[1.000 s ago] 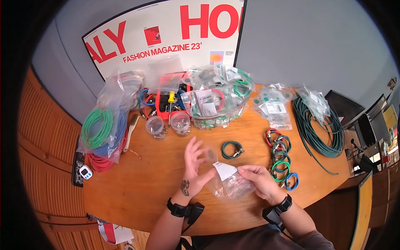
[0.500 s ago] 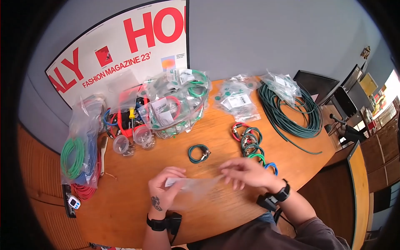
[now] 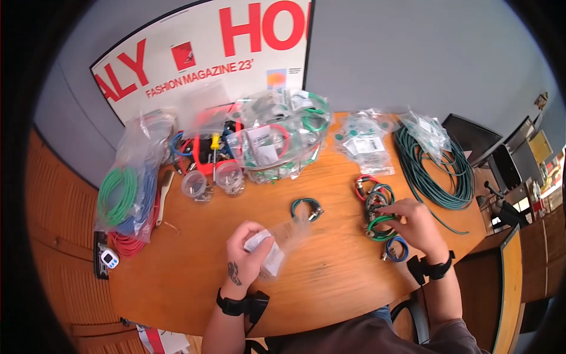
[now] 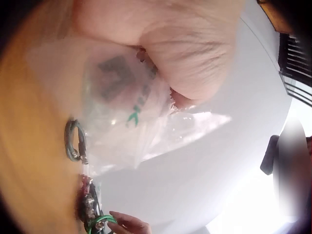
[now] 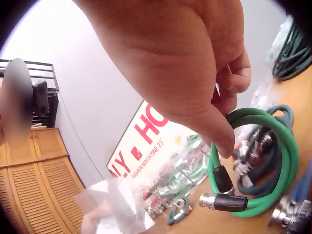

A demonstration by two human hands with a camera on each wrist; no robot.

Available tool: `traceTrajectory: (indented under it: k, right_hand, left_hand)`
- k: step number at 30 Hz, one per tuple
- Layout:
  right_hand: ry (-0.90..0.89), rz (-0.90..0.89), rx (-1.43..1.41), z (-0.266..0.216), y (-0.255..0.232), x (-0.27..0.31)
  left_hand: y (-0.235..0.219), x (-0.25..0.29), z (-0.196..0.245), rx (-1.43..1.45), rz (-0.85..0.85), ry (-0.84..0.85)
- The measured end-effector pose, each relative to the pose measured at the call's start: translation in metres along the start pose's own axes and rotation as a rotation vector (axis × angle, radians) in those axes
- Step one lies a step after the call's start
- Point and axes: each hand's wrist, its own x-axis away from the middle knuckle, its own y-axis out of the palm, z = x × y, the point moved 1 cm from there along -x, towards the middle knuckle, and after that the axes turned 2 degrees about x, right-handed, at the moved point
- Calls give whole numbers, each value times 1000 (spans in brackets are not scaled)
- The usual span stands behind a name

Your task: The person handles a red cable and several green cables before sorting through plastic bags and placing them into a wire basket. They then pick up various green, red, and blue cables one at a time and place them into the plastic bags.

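My left hand (image 3: 244,255) grips a clear plastic bag (image 3: 289,236) with a white label, above the front middle of the table. In the left wrist view the bag (image 4: 126,107) shows green printing and hangs from the fingers. Over on the right, my right hand (image 3: 417,227) pinches a coiled green cable (image 3: 377,231). Seen from the right wrist, the green coil (image 5: 288,161) has metal connectors with black sleeves, and thumb and fingers meet at its upper edge. A blue coil (image 3: 398,250) lies just in front of it, dark green coils (image 3: 386,192) behind.
A single dark green coil (image 3: 299,207) lies mid-table. Along the back stand bagged cables (image 3: 277,135), clear tubs (image 3: 229,176), a red bin (image 3: 203,166) and flat plastic bags (image 3: 368,144). A large dark cable coil (image 3: 413,171) is at the right, bagged cables (image 3: 118,197) at the left.
The right hand has let go of the bag and moved right to the green coil. The left hand still holds the bag. The head view has shifted between frames.
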Motion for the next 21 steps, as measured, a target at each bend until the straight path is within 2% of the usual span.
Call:
traceTrajectory:
  k: [1,2,4,5,7,8,10,12,14,18,21]
  right_hand:
    - [-88,41,39,-3,-7,-3]
    - [-90,95,-6,-9,-13,-4]
    - [-104,150,-82,-18,-22,-9]
    - [-113,143,-85,-23,-23,-13]
    - [-144,213,-176,-35,-21,-19]
    - [-151,208,-179,-42,-18,-22]
    - [-144,201,-407,-61,-7,-30]
    - [-117,174,-506,-80,7,-37]
    - [-195,131,-598,-96,23,-45]
    - [-307,108,-609,-123,47,-56]
    - [-271,-58,-661,-129,56,-55]
  left_hand:
    - [-7,-1,-9,44,-5,-72]
    - [-7,-1,-9,42,5,-72]
    - [-3,-2,-10,317,81,-277]
    - [-6,-2,-14,316,93,-276]
    - [-9,-2,-20,108,-46,-221]
    - [-8,-2,-17,107,-36,-220]
    - [-2,0,-7,-4,-184,-132]
    - [0,3,-13,6,-205,-131]
    - [3,4,-10,-54,-279,-156]
    - [4,7,-5,-193,-318,-78]
    - [5,4,-5,-94,-273,-14]
